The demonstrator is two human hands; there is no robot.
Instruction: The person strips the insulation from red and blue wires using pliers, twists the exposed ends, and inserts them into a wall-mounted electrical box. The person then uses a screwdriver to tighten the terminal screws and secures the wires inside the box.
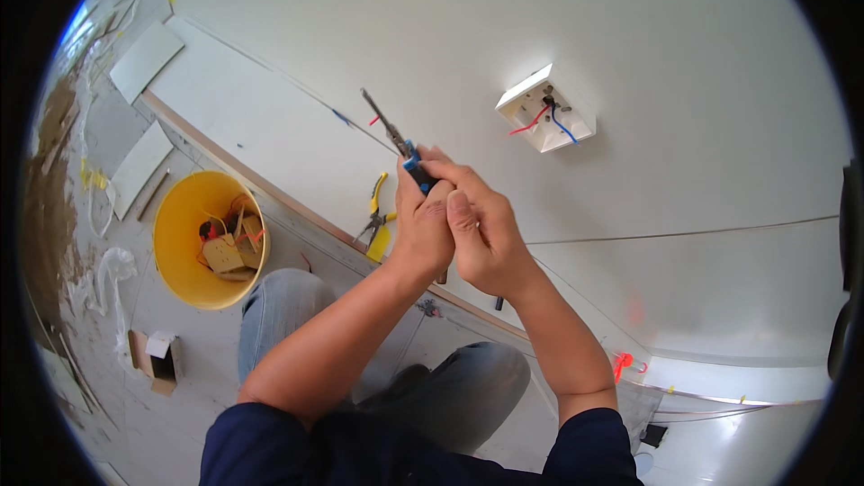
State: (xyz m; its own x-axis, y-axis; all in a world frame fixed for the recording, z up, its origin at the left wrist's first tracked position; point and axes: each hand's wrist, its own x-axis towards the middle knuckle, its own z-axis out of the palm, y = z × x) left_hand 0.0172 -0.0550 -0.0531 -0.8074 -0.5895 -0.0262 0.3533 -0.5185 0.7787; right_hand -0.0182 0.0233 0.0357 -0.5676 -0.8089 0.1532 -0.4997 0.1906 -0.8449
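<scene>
In front of me both hands are close together around a hand tool with a narrow metal head and black-and-blue handles (pixel 412 162), which looks like wire strippers. My left hand (pixel 423 238) wraps its handles from the left. My right hand (pixel 486 238) is closed against the left, its fingers reaching over the tool's blue part; its palm is hidden. Beside the metal head shows a short red piece of wire (pixel 374 120). Up and right, a white open switch box (pixel 547 112) is on the white panel, with a red wire (pixel 529 123) and a blue wire (pixel 565 130) sticking out.
Pliers with yellow handles (pixel 375 209) lie left of my hands, at the ledge. A yellow bucket (pixel 171 243) holding scraps and wires stands on the tiled floor. A small opened carton (pixel 157 360) and white boards (pixel 144 171) lie at the left. An orange-red object (pixel 623 364) is at the lower right.
</scene>
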